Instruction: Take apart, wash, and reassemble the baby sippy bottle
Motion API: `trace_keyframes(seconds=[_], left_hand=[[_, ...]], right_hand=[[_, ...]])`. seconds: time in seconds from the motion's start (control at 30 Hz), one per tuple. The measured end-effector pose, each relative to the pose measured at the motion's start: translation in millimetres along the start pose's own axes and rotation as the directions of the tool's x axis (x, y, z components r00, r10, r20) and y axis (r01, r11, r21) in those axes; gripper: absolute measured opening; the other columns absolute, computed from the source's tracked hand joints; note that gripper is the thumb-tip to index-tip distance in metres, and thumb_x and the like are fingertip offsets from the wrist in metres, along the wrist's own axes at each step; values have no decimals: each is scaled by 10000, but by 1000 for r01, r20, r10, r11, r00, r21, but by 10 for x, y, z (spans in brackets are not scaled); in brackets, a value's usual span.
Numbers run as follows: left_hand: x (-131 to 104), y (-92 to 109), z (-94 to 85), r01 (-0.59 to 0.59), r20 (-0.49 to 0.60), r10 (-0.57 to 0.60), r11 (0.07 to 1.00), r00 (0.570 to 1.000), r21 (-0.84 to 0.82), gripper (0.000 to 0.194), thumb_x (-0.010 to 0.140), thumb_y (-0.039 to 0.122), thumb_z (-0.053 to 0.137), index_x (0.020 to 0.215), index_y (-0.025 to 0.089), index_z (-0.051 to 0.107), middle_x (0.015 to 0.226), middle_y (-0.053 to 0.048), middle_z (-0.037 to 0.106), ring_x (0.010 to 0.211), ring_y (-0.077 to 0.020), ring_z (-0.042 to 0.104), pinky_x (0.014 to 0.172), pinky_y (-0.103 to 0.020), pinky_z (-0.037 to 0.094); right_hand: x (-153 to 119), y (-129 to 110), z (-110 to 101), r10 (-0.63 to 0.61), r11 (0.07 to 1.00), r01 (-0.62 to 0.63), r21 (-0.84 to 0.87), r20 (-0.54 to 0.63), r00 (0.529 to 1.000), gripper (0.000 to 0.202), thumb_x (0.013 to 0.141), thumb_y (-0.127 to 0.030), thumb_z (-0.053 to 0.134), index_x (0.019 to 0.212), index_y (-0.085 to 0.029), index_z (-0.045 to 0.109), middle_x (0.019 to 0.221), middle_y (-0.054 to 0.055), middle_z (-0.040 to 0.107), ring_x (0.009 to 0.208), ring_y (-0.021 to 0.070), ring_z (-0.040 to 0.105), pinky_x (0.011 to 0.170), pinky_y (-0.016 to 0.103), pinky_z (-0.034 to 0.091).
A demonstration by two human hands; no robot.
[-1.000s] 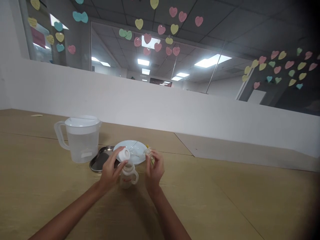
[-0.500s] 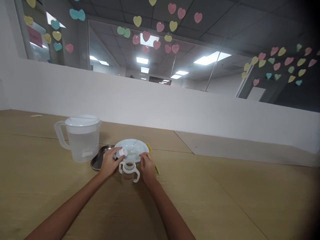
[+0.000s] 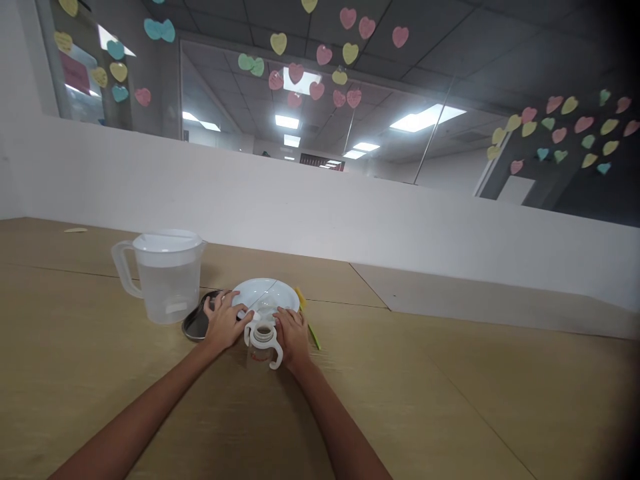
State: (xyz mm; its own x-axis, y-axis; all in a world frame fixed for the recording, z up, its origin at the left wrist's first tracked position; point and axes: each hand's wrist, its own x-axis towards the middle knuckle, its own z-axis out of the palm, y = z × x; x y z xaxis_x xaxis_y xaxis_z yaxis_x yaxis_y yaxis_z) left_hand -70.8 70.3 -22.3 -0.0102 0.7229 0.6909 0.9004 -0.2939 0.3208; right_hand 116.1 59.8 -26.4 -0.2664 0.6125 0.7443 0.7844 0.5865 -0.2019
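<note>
A clear feeding bottle (image 3: 260, 357) with two white handles stands upright and uncapped on the table between my hands. Just behind its mouth is a small white bottle cap (image 3: 257, 315), partly covered by my fingers. My left hand (image 3: 225, 325) has its thumb and index fingertip at the cap, with the other fingers spread over the tray side. Curled fingers on my right hand (image 3: 293, 332) come close to the cap from the right; what they pinch is hidden. Beyond them a white bowl (image 3: 243, 291) holds a clear, rounded piece (image 3: 267, 305).
To the left stands a lidded translucent pitcher (image 3: 170, 287) beside a dark metal tray (image 3: 194, 328). A brush with a green handle (image 3: 314, 337) and yellow head lies right of the bowl. A white wall (image 3: 320, 220) rises behind the table.
My hands have drawn closer together behind the bottle mouth. The cap has moved slightly right and lower, and my left fingers have spread. The view has shifted a little.
</note>
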Motion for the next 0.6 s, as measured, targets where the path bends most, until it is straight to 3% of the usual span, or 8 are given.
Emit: trace_keyframes(seconds=[0.13, 0.23, 0.27, 0.33, 0.43, 0.5, 0.53, 0.6], left_hand=[[29, 29, -148, -130, -61, 133, 990, 989, 61, 256, 815, 419, 491, 831, 265, 695, 1168, -85, 580, 1160, -318, 402, 1001, -608, 104], [106, 2, -405, -117, -282, 132, 991, 950, 67, 239, 828, 355, 484, 985, 267, 641, 1217, -80, 539, 1157, -287, 431, 1034, -556, 101], [142, -35, -511, -76, -388, 91, 996, 917, 54, 246, 826, 340, 486, 1013, 254, 621, 1231, -86, 519, 1164, -283, 428, 1040, -539, 113], [218, -169, -720, 43, -594, -42, 999, 803, -13, 296, 830, 338, 478, 1076, 203, 570, 1259, -118, 466, 1197, -282, 394, 1039, -505, 155], [301, -532, -934, 275, -765, -328, 940, 555, -203, 396, 862, 336, 430, 1196, 123, 440, 1286, -155, 403, 1230, -262, 337, 1029, -460, 194], [313, -845, -965, 456, -711, -552, 816, 436, -354, 429, 860, 316, 439, 1233, 110, 378, 1267, -149, 412, 1207, -253, 345, 1021, -444, 207], [305, -1002, -948, 548, -624, -665, 727, 411, -414, 445, 856, 310, 443, 1241, 102, 362, 1264, -155, 404, 1185, -252, 360, 1004, -436, 235], [274, -1280, -868, 596, -525, -737, 665, 426, -450, 407, 847, 288, 441, 1172, 45, 405, 1167, -174, 475, 1082, -258, 446, 920, -418, 336]], right_hand=[[-18, 25, 14, -3, 999, 3, 34, -9, 1000, 282, 902, -171, 349, 995, -170, 616, 1149, 103, 616, 1103, 246, 493, 953, 490, 284], [8, 14, -36, 48, 990, -40, 137, -50, 998, 299, 904, -201, 338, 993, -169, 622, 1166, 110, 604, 1122, 236, 490, 966, 476, 284], [29, -8, -69, 89, 979, -72, 192, -81, 993, 307, 906, -223, 333, 991, -166, 623, 1156, 111, 606, 1113, 230, 495, 966, 462, 292], [79, -83, -158, 231, 926, -170, 337, -151, 961, 332, 912, -283, 321, 983, -154, 619, 1099, 112, 624, 1062, 215, 522, 942, 421, 332], [107, -246, -319, 518, 737, -332, 589, -176, 837, 384, 918, -379, 302, 928, -139, 601, 922, 86, 643, 896, 188, 572, 817, 331, 418], [47, -340, -411, 577, 668, -359, 652, -148, 803, 383, 909, -413, 317, 890, -141, 585, 821, 57, 619, 790, 172, 566, 728, 295, 433], [-8, -371, -444, 531, 688, -333, 645, -135, 837, 361, 904, -410, 334, 891, -146, 579, 817, 48, 607, 771, 165, 554, 704, 285, 430], [-151, -399, -479, 359, 778, -236, 582, -104, 927, 291, 879, -389, 406, 928, -156, 573, 788, 29, 583, 716, 151, 530, 663, 274, 422]])
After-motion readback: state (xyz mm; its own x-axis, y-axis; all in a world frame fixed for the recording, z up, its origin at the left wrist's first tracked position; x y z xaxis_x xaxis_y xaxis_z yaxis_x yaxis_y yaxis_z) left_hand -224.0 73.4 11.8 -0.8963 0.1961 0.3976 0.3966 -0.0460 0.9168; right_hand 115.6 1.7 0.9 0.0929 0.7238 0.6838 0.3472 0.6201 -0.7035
